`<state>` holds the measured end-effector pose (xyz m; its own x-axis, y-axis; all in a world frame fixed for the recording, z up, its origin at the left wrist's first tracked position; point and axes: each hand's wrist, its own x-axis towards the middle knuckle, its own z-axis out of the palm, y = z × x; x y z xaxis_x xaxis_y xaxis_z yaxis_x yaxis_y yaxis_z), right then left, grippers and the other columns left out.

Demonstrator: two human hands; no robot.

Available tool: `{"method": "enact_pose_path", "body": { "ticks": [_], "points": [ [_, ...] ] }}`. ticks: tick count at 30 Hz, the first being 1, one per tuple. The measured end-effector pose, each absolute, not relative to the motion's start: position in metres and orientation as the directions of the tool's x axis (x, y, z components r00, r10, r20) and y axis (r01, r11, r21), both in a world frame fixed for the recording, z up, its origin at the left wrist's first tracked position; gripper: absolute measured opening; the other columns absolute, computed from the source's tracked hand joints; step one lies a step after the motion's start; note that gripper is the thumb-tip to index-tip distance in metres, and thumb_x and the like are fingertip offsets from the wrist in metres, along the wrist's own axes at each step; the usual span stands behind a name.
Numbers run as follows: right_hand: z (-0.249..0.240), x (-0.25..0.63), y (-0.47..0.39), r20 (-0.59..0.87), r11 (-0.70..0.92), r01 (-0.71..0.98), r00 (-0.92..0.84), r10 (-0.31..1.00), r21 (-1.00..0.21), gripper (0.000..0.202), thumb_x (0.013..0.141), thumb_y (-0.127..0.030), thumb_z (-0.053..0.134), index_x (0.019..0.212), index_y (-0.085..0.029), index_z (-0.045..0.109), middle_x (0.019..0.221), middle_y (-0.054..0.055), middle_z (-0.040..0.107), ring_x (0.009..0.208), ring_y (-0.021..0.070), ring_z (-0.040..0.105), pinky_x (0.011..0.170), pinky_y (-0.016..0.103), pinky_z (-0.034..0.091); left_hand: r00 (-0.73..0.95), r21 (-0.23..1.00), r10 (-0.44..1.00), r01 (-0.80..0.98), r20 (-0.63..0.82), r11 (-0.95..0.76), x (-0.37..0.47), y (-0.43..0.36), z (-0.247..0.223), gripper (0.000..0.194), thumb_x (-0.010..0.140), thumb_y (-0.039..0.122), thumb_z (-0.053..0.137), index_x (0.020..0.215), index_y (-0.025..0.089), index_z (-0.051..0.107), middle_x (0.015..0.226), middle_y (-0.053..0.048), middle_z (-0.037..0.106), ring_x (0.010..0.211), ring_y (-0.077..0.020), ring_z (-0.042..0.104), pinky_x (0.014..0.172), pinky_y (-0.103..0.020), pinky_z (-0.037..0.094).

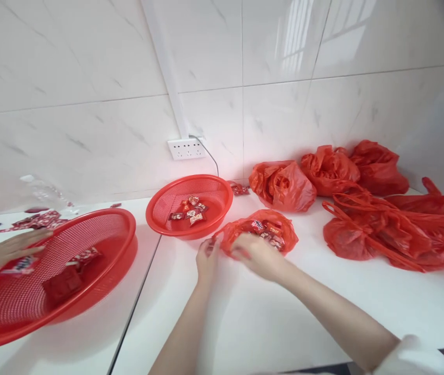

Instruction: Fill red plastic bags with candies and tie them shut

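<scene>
An open red plastic bag (pixel 290 237) with small wrapped packets (pixel 274 239) inside lies on the white table in front of me. At its left edge, my left hand (pixel 207 255) pinches the rim of the bag. My right hand (pixel 255 254) is over the bag's near left side, fingers curled on the plastic and slightly blurred. Just behind my left hand stands a round red basket (pixel 161 205) holding several small packets (pixel 192 208).
Another person's hand (pixel 14 250) holds a packet (pixel 21 265) over a larger red basket (pixel 126 229) at left. Bunched red bags (pixel 282 185) line the wall, and flatter red bags (pixel 393 234) lie at right. A socket strip (pixel 186 149) is on the wall.
</scene>
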<state>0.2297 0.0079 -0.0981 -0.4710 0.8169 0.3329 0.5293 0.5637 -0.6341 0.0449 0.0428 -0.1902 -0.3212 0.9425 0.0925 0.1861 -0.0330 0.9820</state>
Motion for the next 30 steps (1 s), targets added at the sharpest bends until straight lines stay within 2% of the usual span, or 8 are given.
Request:
{"method": "enact_pose_path", "body": {
  "ticks": [4, 8, 10, 14, 17, 20, 24, 30],
  "points": [
    [-0.13, 0.291, 0.015, 0.527, 0.169, 0.849, 0.143, 0.837, -0.5, 0.026, 0.088, -0.038, 0.056, 0.1, -0.015, 0.061, 0.103, 0.014, 0.065, 0.097, 0.0272, 0.059, 0.085, 0.039, 0.045, -0.29, 0.979, 0.947, 0.183, 0.139, -0.088, 0.048, 0.037, -0.183, 0.029, 0.076, 0.044, 0.065, 0.086, 0.016, 0.068, 0.096, -0.006, 0.064, 0.078, -0.0164, 0.061, 0.073, -0.028, 0.047],
    [-0.144, 0.334, 0.021, 0.324, -0.151, 0.881, 0.318, 0.891, -0.449, 0.03, 0.081, -0.033, 0.062, 0.103, -0.013, 0.064, 0.116, 0.019, 0.063, 0.108, 0.0341, 0.057, 0.088, 0.047, 0.043, -0.327, 0.972, 0.915, 0.071, 0.236, -0.225, 0.058, 0.025, -0.151, 0.021, 0.073, 0.036, 0.072, 0.081, 0.017, 0.071, 0.109, -0.007, 0.061, 0.101, -0.0203, 0.06, 0.082, -0.028, 0.047],
    [-0.128, 0.349, 0.027, 0.213, -0.088, 0.823, 0.246, 0.946, -0.562, 0.018, 0.084, -0.029, 0.057, 0.088, -0.015, 0.067, 0.098, 0.014, 0.07, 0.096, 0.0284, 0.063, 0.087, 0.043, 0.045, -0.337, 0.961, 0.908, -0.034, 0.249, -0.276, 0.063, 0.021, -0.121, 0.019, 0.071, 0.032, 0.074, 0.085, 0.019, 0.073, 0.114, -0.007, 0.063, 0.11, -0.0222, 0.058, 0.091, -0.032, 0.046],
    [-0.064, 0.357, 0.04, 0.447, 0.263, 0.505, 0.286, 0.848, -0.822, 0.028, 0.08, -0.039, 0.064, 0.097, -0.017, 0.068, 0.106, 0.01, 0.07, 0.094, 0.0233, 0.064, 0.085, 0.038, 0.048, -0.261, 0.91, 0.891, -0.084, 0.372, -0.405, 0.067, 0.022, -0.051, 0.019, 0.074, 0.029, 0.073, 0.092, 0.022, 0.076, 0.122, -0.006, 0.064, 0.124, -0.0248, 0.052, 0.101, -0.037, 0.042],
    [-0.024, 0.342, 0.046, 0.471, 0.404, 0.254, 0.327, 0.819, -0.879, 0.031, 0.08, -0.043, 0.065, 0.097, -0.017, 0.07, 0.102, 0.009, 0.071, 0.094, 0.0219, 0.066, 0.085, 0.037, 0.05, -0.169, 0.895, 0.915, -0.203, 0.367, -0.396, 0.07, 0.024, -0.015, 0.026, 0.077, 0.03, 0.071, 0.101, 0.025, 0.074, 0.12, -0.005, 0.067, 0.122, -0.0252, 0.054, 0.103, -0.04, 0.042],
    [-0.009, 0.315, 0.048, 0.452, 0.452, 0.057, 0.237, 0.86, -0.89, 0.027, 0.081, -0.041, 0.066, 0.093, -0.017, 0.07, 0.099, 0.008, 0.073, 0.095, 0.0208, 0.067, 0.088, 0.036, 0.05, -0.052, 0.902, 0.935, -0.252, 0.35, -0.351, 0.074, 0.021, -0.004, 0.048, 0.078, 0.029, 0.07, 0.125, 0.029, 0.062, 0.111, -0.005, 0.069, 0.11, -0.0229, 0.062, 0.096, -0.039, 0.047],
    [-0.007, 0.278, 0.037, 0.54, 0.54, -0.025, 0.002, 0.841, -0.841, 0.018, 0.086, -0.035, 0.063, 0.094, -0.019, 0.069, 0.099, 0.006, 0.072, 0.096, 0.019, 0.066, 0.091, 0.036, 0.05, 0.164, 0.958, 0.95, -0.158, 0.266, -0.241, 0.078, 0.016, -0.012, 0.062, 0.079, 0.029, 0.07, 0.136, 0.03, 0.047, 0.078, 0.003, 0.062, 0.06, -0.0098, 0.058, 0.072, -0.03, 0.052],
    [-0.004, 0.251, 0.011, 0.681, 0.747, 0.043, -0.377, 0.627, -0.664, 0.015, 0.093, -0.025, 0.055, 0.099, -0.022, 0.068, 0.113, 0.006, 0.066, 0.109, 0.0183, 0.059, 0.096, 0.036, 0.047, 0.418, 0.975, 0.894, 0.08, 0.158, -0.209, 0.089, 0.011, -0.022, 0.023, 0.082, 0.033, 0.068, 0.1, 0.02, 0.064, 0.078, 0.0, 0.059, 0.074, -0.0133, 0.056, 0.065, -0.024, 0.045]
  ]
}}
